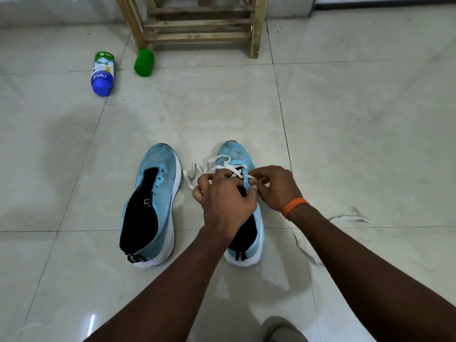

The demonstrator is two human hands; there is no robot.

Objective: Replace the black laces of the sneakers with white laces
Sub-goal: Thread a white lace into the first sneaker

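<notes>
**mk_77:** so where's the lace at right now?

**solefan:** The white lace (217,160) is on the light-blue sneaker (243,154) right under both hands. It crosses the black tongue, and the loose part trails in flat loops just beyond the left hand (223,196). That hand is curled down over the tongue with its fingers round a strand. The right hand (276,187), the one with the orange wristband (294,206), pinches the lace between thumb and fingertips at the eyelet edge. I can't tell which eyelet, the fingers cover it.

**mk_77:** and the other shoe?

**solefan:** The second sneaker (153,201) sits just to the left of the left hand, toe pointing away. It's knit mesh on a thick white sole, with the black lining wide open. A spare lace (350,218), flat and white, lies off to the right of the right wrist.

**mk_77:** what's the room like?

**solefan:** The floor (370,119) is glossy pale tile with thin grout lines. Well beyond the hands there's a rough wooden rack (199,25) against a pale wall. Near its left leg lies a green container (144,62) on its side. Beside that is a bottle (102,74) lying down too, with a blue cap and a white-and-green label. No clue what's inside either one.
</notes>
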